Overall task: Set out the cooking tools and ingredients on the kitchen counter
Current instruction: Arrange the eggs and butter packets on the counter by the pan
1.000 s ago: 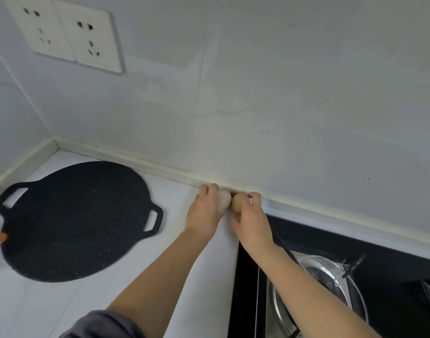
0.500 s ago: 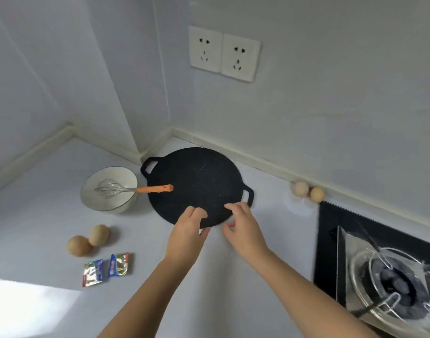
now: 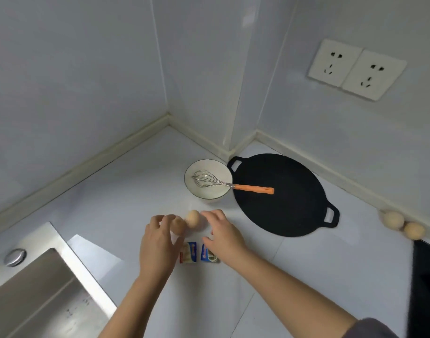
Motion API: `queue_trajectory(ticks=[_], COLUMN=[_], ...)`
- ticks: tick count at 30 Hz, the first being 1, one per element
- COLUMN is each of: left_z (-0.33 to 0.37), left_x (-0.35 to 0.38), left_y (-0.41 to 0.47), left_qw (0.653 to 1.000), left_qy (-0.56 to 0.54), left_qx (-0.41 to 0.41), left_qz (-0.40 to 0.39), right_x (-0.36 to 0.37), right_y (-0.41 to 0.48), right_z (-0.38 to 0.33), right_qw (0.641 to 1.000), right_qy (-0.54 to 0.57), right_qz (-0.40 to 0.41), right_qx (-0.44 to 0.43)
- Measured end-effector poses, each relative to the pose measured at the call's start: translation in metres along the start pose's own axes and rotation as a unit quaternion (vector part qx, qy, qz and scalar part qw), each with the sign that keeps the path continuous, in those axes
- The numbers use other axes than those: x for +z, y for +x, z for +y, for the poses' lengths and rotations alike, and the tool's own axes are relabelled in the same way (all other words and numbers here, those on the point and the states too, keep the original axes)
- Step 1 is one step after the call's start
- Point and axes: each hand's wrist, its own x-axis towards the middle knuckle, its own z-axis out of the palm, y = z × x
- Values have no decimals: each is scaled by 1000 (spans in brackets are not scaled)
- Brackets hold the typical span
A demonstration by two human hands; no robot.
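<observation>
Two brown eggs lie side by side on the white counter [image 3: 306,276]; one egg [image 3: 192,217] shows fully, the other egg [image 3: 179,228] is partly behind my left fingers. My left hand [image 3: 157,245] hovers at that second egg with loosely curved fingers, blurred by motion. My right hand [image 3: 221,236] is spread just right of the eggs, holding nothing. Two small sauce packets [image 3: 188,252] lie under and between my hands. A white bowl [image 3: 210,195] holds a whisk [image 3: 254,189] with an orange handle. Beside it sits a black flat griddle pan [image 3: 289,211].
Two more eggs [image 3: 393,220] rest against the wall base at the right, beside the black stove top [image 3: 426,276]. A steel sink [image 3: 38,293] fills the lower left. Wall sockets [image 3: 355,69] sit high on the right wall.
Both hands left the two eggs by the wall, passed the griddle pan's front edge, and now reach the two eggs above the packets. My view swung left and down.
</observation>
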Motion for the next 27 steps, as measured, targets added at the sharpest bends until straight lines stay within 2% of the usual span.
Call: queue_trajectory(ticks=[8, 15, 18, 22, 27], left_z=[-5, -24, -2, 44, 120], left_x=[6, 26, 18, 29, 76], left_y=[25, 34, 23, 5, -17], left_qw=[999, 995, 996, 987, 968], left_qy=[-3, 41, -8, -12, -17], left_qx=[-22, 33, 22, 65, 157], left_qz=[-42, -79, -91, -144, -193], right_x=[14, 22, 17, -4, -52], right_y=[41, 42, 23, -16, -80], right_z=[-20, -15, -1, 41, 119], right_qw=[999, 999, 998, 999, 996], right_qy=[-30, 11, 35, 41, 25], right_qz=[-5, 8, 19, 32, 61], right_qx=[-23, -49, -41, -7, 54])
